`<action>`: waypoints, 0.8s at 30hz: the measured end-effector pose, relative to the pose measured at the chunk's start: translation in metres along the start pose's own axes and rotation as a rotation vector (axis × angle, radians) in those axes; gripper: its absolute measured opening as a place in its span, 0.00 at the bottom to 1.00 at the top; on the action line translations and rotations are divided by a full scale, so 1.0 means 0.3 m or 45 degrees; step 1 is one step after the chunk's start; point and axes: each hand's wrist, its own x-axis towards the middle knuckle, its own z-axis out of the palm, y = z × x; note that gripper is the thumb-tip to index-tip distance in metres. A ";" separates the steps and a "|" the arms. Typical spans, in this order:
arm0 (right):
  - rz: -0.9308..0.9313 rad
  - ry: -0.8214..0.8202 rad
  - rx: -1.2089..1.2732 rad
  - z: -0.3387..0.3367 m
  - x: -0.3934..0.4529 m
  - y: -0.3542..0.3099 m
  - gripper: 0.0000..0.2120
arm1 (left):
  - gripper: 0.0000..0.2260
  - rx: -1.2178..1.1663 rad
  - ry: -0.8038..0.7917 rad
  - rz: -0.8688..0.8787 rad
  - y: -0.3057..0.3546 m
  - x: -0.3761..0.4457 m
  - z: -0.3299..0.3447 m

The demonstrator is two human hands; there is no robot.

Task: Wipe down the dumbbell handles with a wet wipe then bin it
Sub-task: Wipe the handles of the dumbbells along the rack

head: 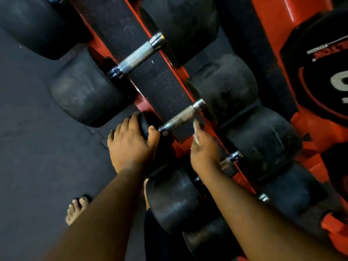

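Note:
Several black rubber dumbbells lie across a red rack (180, 72). My left hand (130, 142) grips the near head (148, 123) of the middle dumbbell, thumb beside its knurled steel handle (181, 117). My right hand (204, 149) holds a crumpled white wet wipe (195, 129) just below that handle's right part; whether the wipe touches the steel I cannot tell. The handle (230, 160) of the nearer dumbbell shows partly behind my right wrist. A further handle (137, 55) lies bare higher up.
Dark rubber floor mats (37, 138) fill the left side, with a bare foot (77, 210) on them. A black weight plate (327, 76) leans at the right against the red frame. Black padded strips (150, 76) run along the rack under the handles.

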 end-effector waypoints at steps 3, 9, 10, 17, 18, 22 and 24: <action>0.619 0.171 1.219 0.048 0.048 -0.028 0.17 | 0.30 0.006 0.021 0.001 -0.001 -0.004 0.004; 0.675 0.082 1.865 0.080 0.215 -0.147 0.05 | 0.31 0.023 0.039 -0.009 0.011 -0.003 0.007; 0.650 0.025 1.844 0.085 0.236 -0.163 0.05 | 0.32 0.024 0.038 -0.015 0.009 -0.004 0.007; 0.719 0.211 1.677 0.142 0.264 -0.177 0.05 | 0.32 0.046 0.042 -0.025 -0.001 -0.003 0.015; 0.772 0.336 1.578 0.152 0.267 -0.182 0.05 | 0.32 0.047 0.039 -0.023 -0.003 -0.001 0.017; 0.888 0.234 1.391 0.140 0.309 -0.221 0.13 | 0.32 0.038 0.046 -0.017 -0.003 0.001 0.018; 0.840 0.039 1.518 0.128 0.312 -0.205 0.10 | 0.32 0.038 0.056 -0.015 -0.005 0.000 0.017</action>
